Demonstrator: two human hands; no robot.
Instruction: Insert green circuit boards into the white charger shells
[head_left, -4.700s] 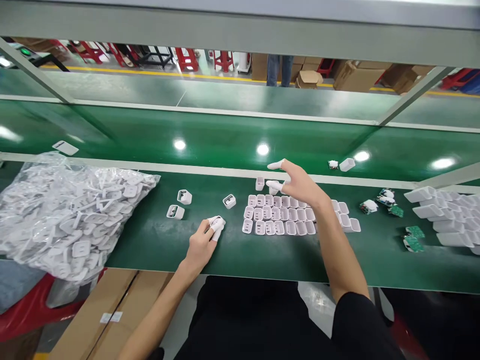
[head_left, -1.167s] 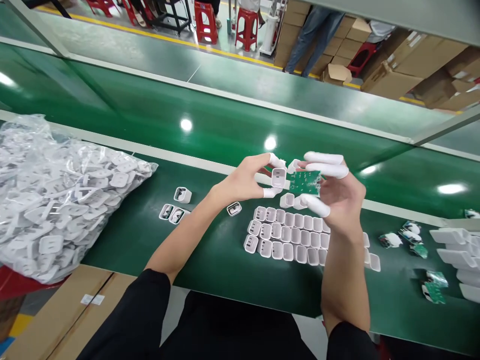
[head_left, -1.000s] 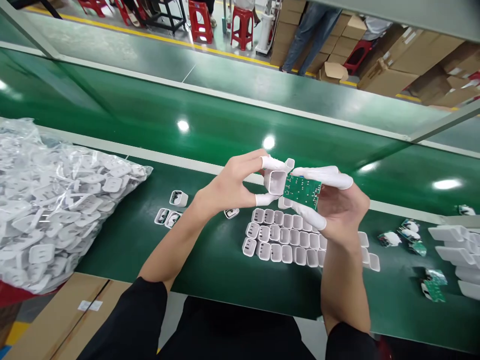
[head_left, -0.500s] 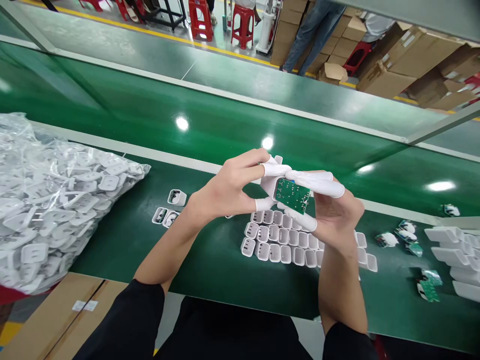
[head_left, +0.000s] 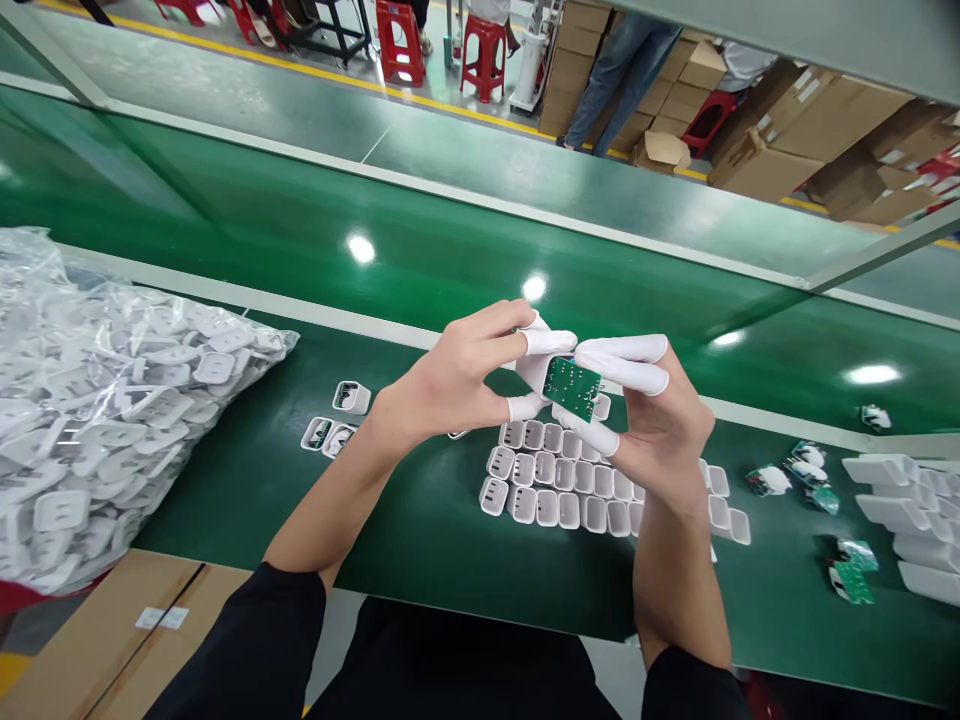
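My left hand (head_left: 480, 365), with white finger cots on its fingertips, is closed around a white plastic charger housing (head_left: 531, 370). From the right, my right hand (head_left: 645, 410), also in finger cots, pinches a green circuit board (head_left: 571, 388) by its edges. The board sits partly inside the housing's open end, its soldered face toward me. Below the hands, several empty white housings (head_left: 547, 468) stand in rows on the green table. Left of them lie a few housings (head_left: 351, 397) with boards inside.
A clear bag (head_left: 142, 400) of white plastic parts fills the left side. Loose circuit boards (head_left: 851, 580) lie on the right, beside stacked white housings (head_left: 892, 505). A cardboard box (head_left: 142, 630) stands at lower left. Beyond the table are red stools (head_left: 484, 55) and a person's legs (head_left: 626, 75).
My right hand has moved slightly left with the circuit board, and less of the board shows outside the housing. My left hand holds nearly the same place.
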